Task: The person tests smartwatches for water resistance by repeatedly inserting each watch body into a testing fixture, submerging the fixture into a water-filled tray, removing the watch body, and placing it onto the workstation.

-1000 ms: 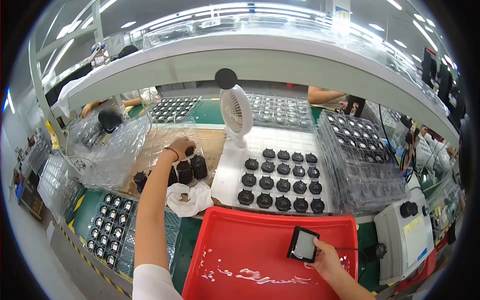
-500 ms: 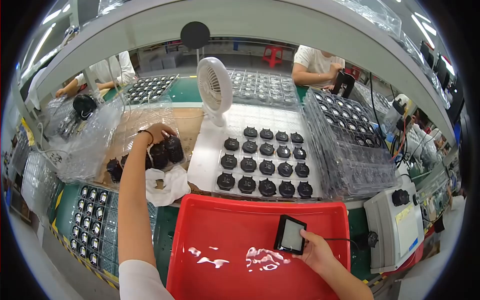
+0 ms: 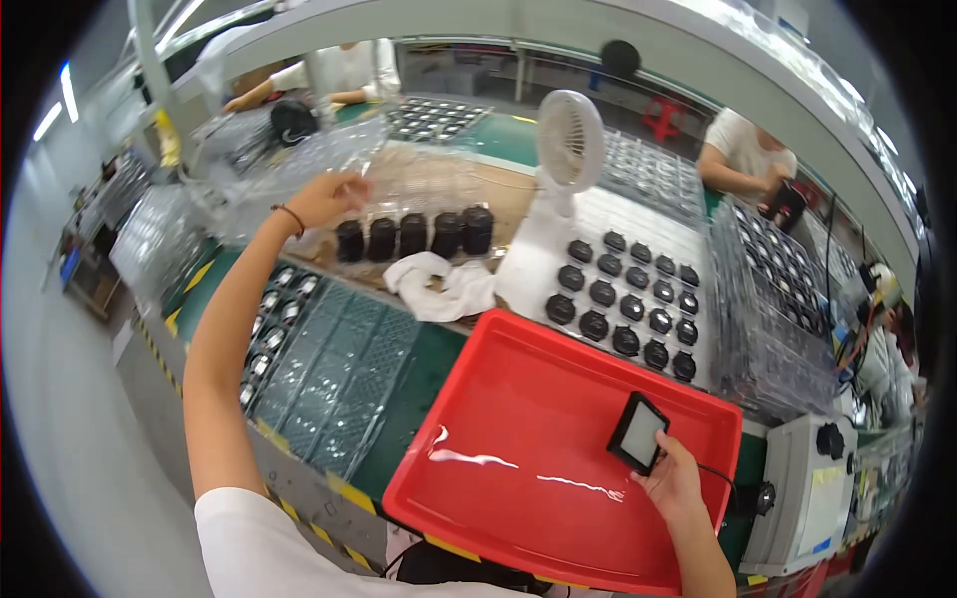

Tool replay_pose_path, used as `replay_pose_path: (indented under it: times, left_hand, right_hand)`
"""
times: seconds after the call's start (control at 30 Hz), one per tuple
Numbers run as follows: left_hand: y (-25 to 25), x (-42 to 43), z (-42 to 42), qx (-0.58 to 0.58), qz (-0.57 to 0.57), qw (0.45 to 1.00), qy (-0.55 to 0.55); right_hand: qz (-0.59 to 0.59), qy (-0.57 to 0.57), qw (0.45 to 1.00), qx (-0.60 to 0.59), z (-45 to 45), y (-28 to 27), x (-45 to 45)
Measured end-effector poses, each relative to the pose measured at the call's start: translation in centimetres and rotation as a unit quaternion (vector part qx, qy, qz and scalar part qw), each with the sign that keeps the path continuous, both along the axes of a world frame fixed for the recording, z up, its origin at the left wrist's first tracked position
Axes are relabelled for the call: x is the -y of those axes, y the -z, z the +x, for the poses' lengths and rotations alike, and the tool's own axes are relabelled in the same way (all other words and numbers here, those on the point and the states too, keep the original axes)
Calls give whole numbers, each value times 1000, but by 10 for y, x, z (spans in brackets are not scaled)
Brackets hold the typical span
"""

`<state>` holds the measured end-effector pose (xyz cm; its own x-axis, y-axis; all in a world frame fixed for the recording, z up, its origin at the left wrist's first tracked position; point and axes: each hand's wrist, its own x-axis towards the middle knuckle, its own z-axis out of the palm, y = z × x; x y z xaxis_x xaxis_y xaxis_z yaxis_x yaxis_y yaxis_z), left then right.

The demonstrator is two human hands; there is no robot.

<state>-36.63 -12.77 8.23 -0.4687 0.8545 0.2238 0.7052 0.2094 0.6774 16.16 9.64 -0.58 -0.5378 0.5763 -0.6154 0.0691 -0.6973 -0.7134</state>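
Note:
My right hand (image 3: 672, 476) grips a small black-framed screen (image 3: 639, 435) with a pale face and a cable. It holds the screen over a red tub (image 3: 478, 399), where bright wavy reflections look like water. My left hand (image 3: 334, 197) is raised beside the upright black stacks (image 3: 413, 235). Its fingers are stretched out and slightly blurred, with nothing visible in them. A crumpled white cloth (image 3: 444, 289) lies just in front of the stacks. Round black watch-like cases (image 3: 632, 307) sit in rows on a clear tray behind the tub.
A white fan (image 3: 571, 140) stands behind the rows. Tall stacks of clear trays (image 3: 763, 339) rise at the right, near a grey box with black knobs (image 3: 802, 488). At the left lies another clear tray (image 3: 334, 369) with parts. Two people work across the bench.
My left hand has come off the black stacks and moved to their left. The view has swung left and tilted. My right hand still holds the screen over the tub.

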Motion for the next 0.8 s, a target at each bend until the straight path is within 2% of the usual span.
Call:
replay_pose_path:
  times: [0.07, 0.13, 0.2, 0.27, 0.33, 0.4, 0.47, 0.53, 0.6, 0.63, 0.67, 0.73, 0.8]
  left_hand:
    - [18, 55, -4, -20, -129, 991, -13]
    - [34, 101, 4, 81, -200, 973, -82]
    - [50, 139, 12, -22, -247, 965, -82]
    - [75, 165, 11, -115, -291, 941, -127]
    - [95, 181, 17, -111, -206, 962, -142]
    - [139, 194, -8, -243, -176, 942, -150]
    - [149, 185, 8, -267, -189, 916, -234]
    - [157, 179, 10, -303, -178, 897, -266]
    - [165, 170, 3, -273, -213, 881, -324]
    - [171, 165, 2, -270, -237, 869, -340]
    - [170, 163, -2, -272, -265, 853, -357]
    - [143, 149, 21, -253, -292, 849, -360]
    - [130, 138, 36, -260, -241, 836, -418]
  right_hand:
    - [8, -15, 1000, -8, 0, -1, 0]
    - [12, -17, 999, -24, 2, 3, -1]
    - [17, -9, 999, -25, 2, 4, 1]
    - [21, -24, 999, -40, 4, 10, -1]
    - [7, -20, 999, -40, 4, 17, 1]
    - [-24, -11, 999, -31, 6, 18, 2]
    - [-44, -18, 997, -52, 6, 23, 2]
    - [-44, -35, 996, -67, 8, 32, -3]
    - [-16, -14, 997, -73, 9, 22, 1]
    - [-10, -40, 997, -72, 9, 26, -3]
    - [-8, -67, 995, -73, 8, 30, -3]
    - [-25, -49, 994, -94, 7, 33, 0]
    - [-27, -51, 992, -111, 6, 30, -2]
